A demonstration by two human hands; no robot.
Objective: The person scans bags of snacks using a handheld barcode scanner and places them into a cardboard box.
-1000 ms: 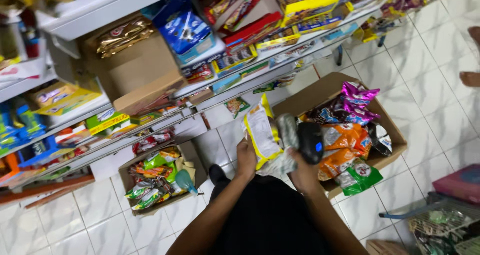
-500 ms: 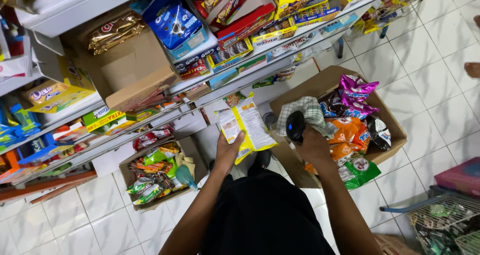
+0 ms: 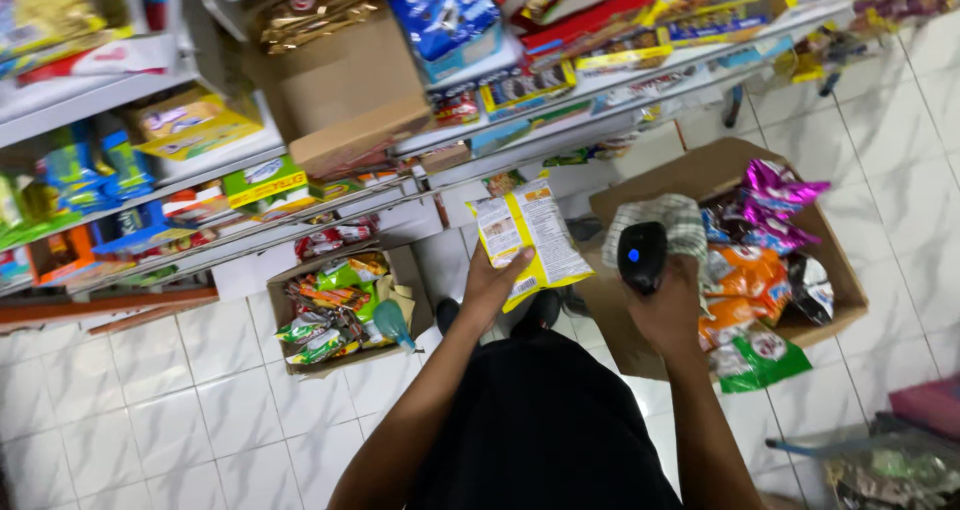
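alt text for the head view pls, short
Seen from above, a person's left hand holds up a yellow snack packet while the right hand grips a black handheld scanner and a checked cloth. Two open cardboard boxes of snack bags sit on a white tiled floor below stocked shop shelves.

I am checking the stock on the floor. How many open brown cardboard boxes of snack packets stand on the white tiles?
2. One small open brown cardboard box stands left of the person's legs below the shelves; one larger brown cardboard box stands right, behind the right hand. Others may be hidden.
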